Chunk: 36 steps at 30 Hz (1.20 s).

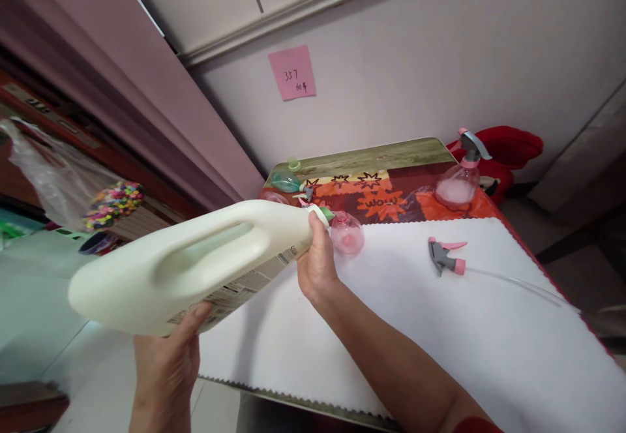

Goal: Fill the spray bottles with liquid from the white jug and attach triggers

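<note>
A large cream jug [205, 244] with a moulded handle is tilted nearly on its side, its neck pointing right. My left hand [171, 348] is closed round its lower body near the base. With my right hand [317, 257] I grip the neck, the thumb on top. The jug's green spout [325, 212] is by the mouth of a round pink spray bottle [348, 236]; whether they touch I cannot tell. On the white mat [391, 328] at right lies a grey and pink trigger sprayer head [445, 257] with a clear dip tube.
A filled pink spray bottle [458, 182] stands at the table's back right, before a red object [508, 152]. At the back left lies a green spray bottle [286, 180], near a small green cap [294, 164]. A pink note [292, 73] is on the wall. A plastic bag [53, 162] hangs left.
</note>
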{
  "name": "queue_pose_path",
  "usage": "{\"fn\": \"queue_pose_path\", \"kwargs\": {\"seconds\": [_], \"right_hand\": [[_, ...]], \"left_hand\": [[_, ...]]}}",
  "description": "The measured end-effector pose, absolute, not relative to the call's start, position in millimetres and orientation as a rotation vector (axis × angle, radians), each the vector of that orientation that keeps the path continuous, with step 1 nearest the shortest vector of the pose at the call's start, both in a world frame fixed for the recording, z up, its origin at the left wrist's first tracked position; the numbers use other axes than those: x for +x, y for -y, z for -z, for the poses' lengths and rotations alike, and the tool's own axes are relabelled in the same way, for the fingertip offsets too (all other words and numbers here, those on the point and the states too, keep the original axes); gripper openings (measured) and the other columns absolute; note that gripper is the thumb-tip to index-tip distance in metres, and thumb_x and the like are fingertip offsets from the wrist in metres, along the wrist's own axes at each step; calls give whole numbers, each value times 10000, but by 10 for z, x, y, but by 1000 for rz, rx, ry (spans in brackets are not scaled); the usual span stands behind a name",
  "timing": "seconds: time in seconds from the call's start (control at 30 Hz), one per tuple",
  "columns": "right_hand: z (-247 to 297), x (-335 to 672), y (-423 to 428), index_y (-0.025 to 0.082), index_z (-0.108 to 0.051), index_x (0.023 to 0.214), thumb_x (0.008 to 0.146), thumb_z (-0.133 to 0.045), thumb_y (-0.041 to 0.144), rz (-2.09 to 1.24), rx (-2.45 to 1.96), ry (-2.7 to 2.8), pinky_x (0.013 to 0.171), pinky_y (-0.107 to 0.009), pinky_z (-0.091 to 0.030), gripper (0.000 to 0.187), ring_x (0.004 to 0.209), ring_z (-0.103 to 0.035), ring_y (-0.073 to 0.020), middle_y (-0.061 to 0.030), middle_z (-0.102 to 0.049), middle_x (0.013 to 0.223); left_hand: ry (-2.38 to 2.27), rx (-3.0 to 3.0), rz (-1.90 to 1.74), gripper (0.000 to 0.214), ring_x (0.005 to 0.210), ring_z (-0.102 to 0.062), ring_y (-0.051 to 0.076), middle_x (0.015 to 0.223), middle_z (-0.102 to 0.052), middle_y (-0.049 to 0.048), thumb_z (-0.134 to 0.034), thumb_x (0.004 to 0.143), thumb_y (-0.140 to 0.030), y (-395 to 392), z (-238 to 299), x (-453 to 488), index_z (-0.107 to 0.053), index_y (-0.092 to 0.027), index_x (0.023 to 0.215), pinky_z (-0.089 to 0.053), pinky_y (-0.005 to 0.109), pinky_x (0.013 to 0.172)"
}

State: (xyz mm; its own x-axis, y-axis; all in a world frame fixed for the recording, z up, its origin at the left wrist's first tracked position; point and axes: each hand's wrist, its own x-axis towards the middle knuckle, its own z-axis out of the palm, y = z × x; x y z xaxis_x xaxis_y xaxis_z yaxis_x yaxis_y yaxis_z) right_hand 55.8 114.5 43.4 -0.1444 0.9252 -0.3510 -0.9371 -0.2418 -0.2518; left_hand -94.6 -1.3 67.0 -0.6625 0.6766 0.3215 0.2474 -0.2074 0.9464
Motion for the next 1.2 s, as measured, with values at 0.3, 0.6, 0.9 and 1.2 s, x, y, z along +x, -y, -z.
{"fn": "queue_pose_path", "kwargs": {"seconds": [0.3,0.6,0.9,1.2], "right_hand": [[-442,558,-1146,176,-639,1219,817,-686,479,-1738,-514,-21,884,-331,-571,506,1012,-723,-215,-69,-772,1138],[-443,545,-1142,183,-645,1202,810,-696,486,-1743,-516,-28,843,-340,-590,498,1003,-727,-223,-66,-775,1132],[-459,554,-1132,179,-642,1207,808,-693,475,-1756,-525,-34,866,-356,-586,500,1013,-725,-230,-70,-775,1132],[-459,549,-1133,170,-640,1204,815,-678,478,-1762,-514,-26,899,-356,-575,497,1022,-720,-228,-75,-772,1134]], "left_hand": [[-1753,1084,-1944,509,1186,-651,297,1148,-737,28,-907,538,-253,26,-680,-941,-726,-267,1014,-475,461,1127],[-1776,1085,-1957,601,1176,-660,305,1144,-746,44,-929,493,-286,17,-669,-959,-729,-240,1059,-459,499,1125],[-1759,1079,-1963,645,1197,-648,305,1159,-742,59,-942,490,-287,31,-671,-964,-727,-231,1095,-451,489,1129],[-1731,1066,-1970,665,1199,-642,316,1197,-733,52,-948,483,-257,57,-711,-943,-733,-244,1113,-412,539,1153]]}}
